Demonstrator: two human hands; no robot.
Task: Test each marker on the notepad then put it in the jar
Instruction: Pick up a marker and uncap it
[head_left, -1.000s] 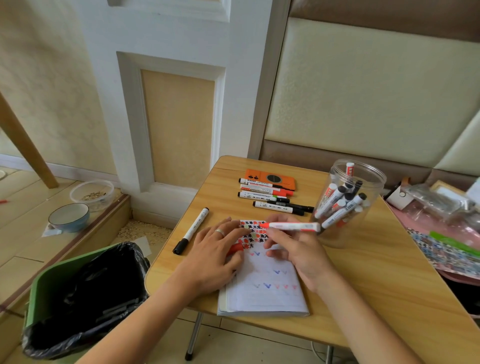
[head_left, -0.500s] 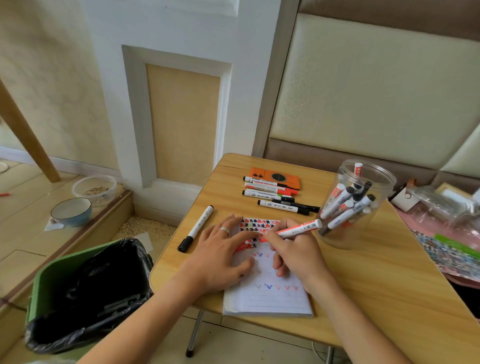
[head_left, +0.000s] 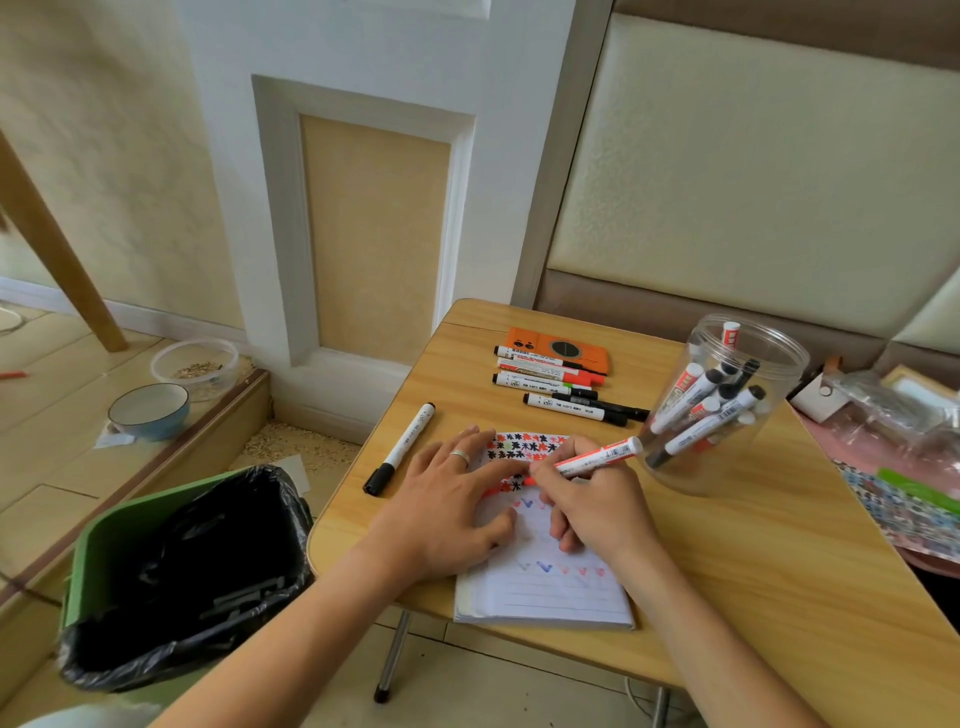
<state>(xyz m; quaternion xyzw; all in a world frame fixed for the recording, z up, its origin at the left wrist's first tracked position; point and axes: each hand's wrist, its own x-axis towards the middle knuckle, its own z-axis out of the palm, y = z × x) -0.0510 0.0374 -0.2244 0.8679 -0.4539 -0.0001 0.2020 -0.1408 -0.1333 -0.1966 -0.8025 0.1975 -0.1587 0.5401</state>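
Wooden table (head_left: 727, 545): right hand (head_left: 597, 506) grips the red marker (head_left: 597, 460), tip down-left on the notepad (head_left: 550, 592), tail toward the jar (head_left: 727, 410). Earlier it lay level. Left hand (head_left: 447, 512) rests flat, fingers spread.

Two hands (head_left: 519, 504), one notepad (head_left: 550, 597), one jar (head_left: 727, 410).
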